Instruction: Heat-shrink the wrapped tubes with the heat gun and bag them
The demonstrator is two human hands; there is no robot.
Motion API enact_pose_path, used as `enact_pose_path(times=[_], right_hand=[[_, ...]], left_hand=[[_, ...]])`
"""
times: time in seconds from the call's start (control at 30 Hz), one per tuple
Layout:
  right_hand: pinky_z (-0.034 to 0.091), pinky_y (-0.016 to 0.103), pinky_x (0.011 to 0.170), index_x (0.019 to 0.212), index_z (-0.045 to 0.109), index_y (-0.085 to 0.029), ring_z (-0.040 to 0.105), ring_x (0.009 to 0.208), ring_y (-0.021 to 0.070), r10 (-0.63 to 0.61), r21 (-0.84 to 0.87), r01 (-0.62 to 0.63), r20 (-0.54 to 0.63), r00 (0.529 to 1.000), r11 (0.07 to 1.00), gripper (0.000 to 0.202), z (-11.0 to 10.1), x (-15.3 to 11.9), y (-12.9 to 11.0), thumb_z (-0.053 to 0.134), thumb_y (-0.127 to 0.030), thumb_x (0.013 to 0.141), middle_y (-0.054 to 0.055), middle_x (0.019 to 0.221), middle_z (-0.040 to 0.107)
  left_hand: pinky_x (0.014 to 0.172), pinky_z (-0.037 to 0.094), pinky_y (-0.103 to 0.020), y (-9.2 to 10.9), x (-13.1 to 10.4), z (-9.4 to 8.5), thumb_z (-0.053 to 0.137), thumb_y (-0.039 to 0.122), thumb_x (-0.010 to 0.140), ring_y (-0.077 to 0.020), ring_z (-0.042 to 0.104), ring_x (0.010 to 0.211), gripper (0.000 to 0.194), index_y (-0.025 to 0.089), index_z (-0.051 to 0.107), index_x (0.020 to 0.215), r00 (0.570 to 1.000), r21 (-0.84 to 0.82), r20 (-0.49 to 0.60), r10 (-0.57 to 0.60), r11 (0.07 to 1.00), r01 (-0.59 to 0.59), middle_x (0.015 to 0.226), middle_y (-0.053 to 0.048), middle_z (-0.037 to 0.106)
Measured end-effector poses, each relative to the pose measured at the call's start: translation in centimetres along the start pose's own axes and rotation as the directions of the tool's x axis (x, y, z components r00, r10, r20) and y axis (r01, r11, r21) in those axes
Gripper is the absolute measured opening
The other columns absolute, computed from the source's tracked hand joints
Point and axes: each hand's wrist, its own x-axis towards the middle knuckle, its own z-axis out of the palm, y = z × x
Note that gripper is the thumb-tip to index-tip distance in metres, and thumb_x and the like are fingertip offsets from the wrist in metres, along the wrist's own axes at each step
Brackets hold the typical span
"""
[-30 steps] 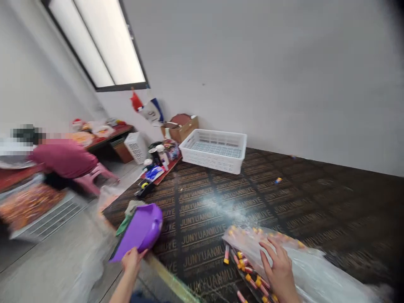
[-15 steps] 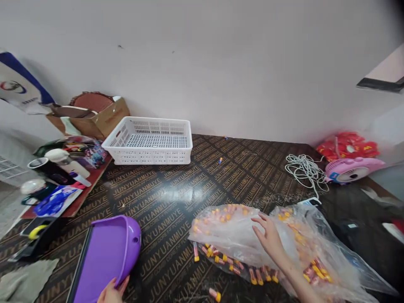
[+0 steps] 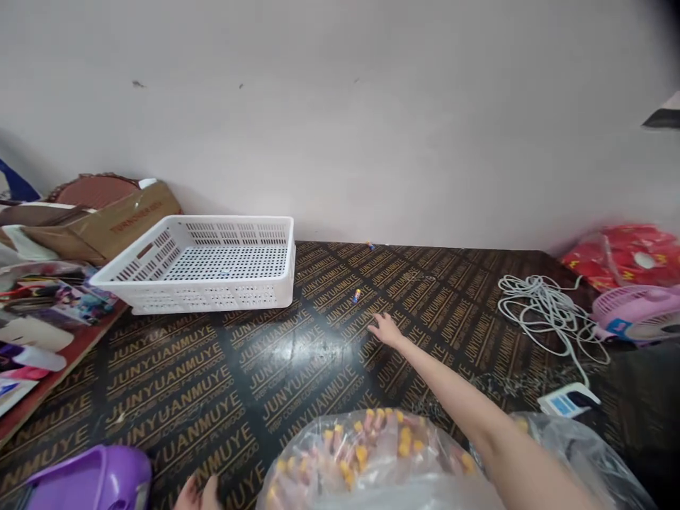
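Observation:
My right hand (image 3: 386, 330) stretches over the dark printed board (image 3: 319, 354) with its fingers apart and nothing in them. Just beyond its fingertips lies a small orange-and-blue piece (image 3: 356, 296), not touched. Another small piece (image 3: 370, 246) lies farther back by the wall. Under my right forearm sits a clear plastic bag (image 3: 366, 460) full of small pink tubes with yellow caps. My left hand (image 3: 199, 494) shows only partly at the bottom edge, fingers apart, holding nothing that I can see. To its left lies a purple dustpan (image 3: 95, 482), cut off by the frame.
A white plastic basket (image 3: 212, 294) stands at the back left, beside a cardboard box (image 3: 122, 219). To the right are a coiled white cord (image 3: 547, 308), a pink fan (image 3: 632, 312) and red bags (image 3: 627, 251). A reddish board (image 3: 79, 347) with clutter borders the left.
My right hand has left the bag and reached forward toward the small piece. My left hand has let go of the dustpan. The view has shifted right and closer.

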Motion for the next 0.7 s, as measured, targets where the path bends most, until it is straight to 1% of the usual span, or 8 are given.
enact_pose_path(times=[0.03,0.1,0.17,0.23,0.27,0.4,0.53,0.7], right_hand=[[0.035,0.039,0.087,0.129,0.042,-0.015,0.047,0.11,0.029,0.003,0.006,-0.003,0.006,1.0,1.0,0.053,0.5,1.9,-0.1,0.05,-0.037,0.082,0.021,0.13,0.036],[0.034,0.043,0.088,0.134,0.034,-0.018,0.044,0.113,0.0323,0.003,0.018,-0.003,0.018,1.0,1.0,0.057,1.5,5.4,-0.3,0.046,-0.043,0.084,0.022,0.137,0.025],[0.033,0.046,0.088,0.136,0.03,-0.023,0.042,0.115,0.0341,-0.006,0.026,0.006,0.027,1.0,1.0,0.059,2.4,8.3,-0.6,0.044,-0.047,0.084,0.02,0.141,0.018],[0.032,0.049,0.088,0.136,0.028,-0.027,0.039,0.117,0.0355,-0.022,0.033,0.021,0.025,0.999,0.999,0.06,3.3,10.9,-0.8,0.043,-0.05,0.083,0.018,0.144,0.012],[0.03,0.051,0.089,0.136,0.028,-0.027,0.037,0.118,0.0366,-0.031,0.037,0.03,0.017,0.999,0.999,0.061,3.7,12.2,-0.9,0.044,-0.052,0.083,0.017,0.145,0.01],[0.015,0.06,0.093,0.135,0.03,-0.024,0.019,0.125,0.0429,-0.06,0.059,0.063,-0.061,0.996,0.996,0.059,5.9,16.5,-1.1,0.044,-0.05,0.084,0.016,0.146,0.005],[0.001,0.058,0.096,0.134,0.03,-0.015,-0.001,0.129,0.041,-0.058,0.091,0.073,-0.159,0.986,0.993,0.047,8.0,20.0,-0.3,0.031,-0.031,0.091,0.015,0.146,-0.003],[0.007,0.048,0.101,0.128,0.039,-0.008,0.01,0.128,0.0319,-0.049,0.167,0.1,-0.289,0.956,0.981,0.048,9.1,22.0,2.0,0.025,-0.009,0.082,0.013,0.141,0.01]], left_hand=[[0.093,0.04,-0.045,1.8,0.5,2.4,0.046,0.042,0.081,-0.0292,0.049,0.113,0.04,0.018,0.056,0.111,0.999,0.059,0.024,0.025,0.998,-0.027,0.115,-0.012,0.056],[0.099,0.032,-0.049,5.4,1.7,7.0,0.035,0.042,0.084,-0.0308,0.037,0.124,0.048,0.014,0.052,0.119,0.969,0.326,0.155,0.19,0.917,-0.232,0.13,-0.017,0.045],[0.102,0.021,-0.053,8.4,2.7,10.8,0.032,0.046,0.084,-0.031,0.022,0.132,0.054,0.019,0.043,0.129,0.872,0.46,0.28,0.401,0.741,-0.489,0.141,-0.014,0.032],[0.103,0.014,-0.055,10.3,3.1,13.4,0.035,0.05,0.083,-0.0326,0.012,0.134,0.06,0.021,0.034,0.135,0.785,0.544,0.348,0.513,0.571,-0.615,0.146,-0.012,0.022],[0.104,0.012,-0.055,10.8,3.1,14.2,0.037,0.05,0.082,-0.0334,0.009,0.135,0.063,0.021,0.03,0.137,0.763,0.584,0.354,0.541,0.51,-0.632,0.147,-0.012,0.019],[0.105,0.012,-0.053,11.1,2.3,15.1,0.037,0.048,0.083,-0.0321,0.004,0.135,0.065,0.02,0.024,0.139,0.747,0.708,0.31,0.588,0.381,-0.594,0.148,-0.013,0.013],[0.105,0.014,-0.052,11.1,1.7,15.2,0.038,0.046,0.083,-0.0305,0.004,0.136,0.064,0.019,0.024,0.139,0.758,0.76,0.307,0.575,0.332,-0.559,0.148,-0.013,0.013],[0.106,0.012,-0.05,11.6,1.7,15.7,0.035,0.045,0.08,-0.0278,0.002,0.136,0.064,0.016,0.028,0.138,0.749,0.719,0.289,0.596,0.381,-0.581,0.149,-0.012,0.01]])
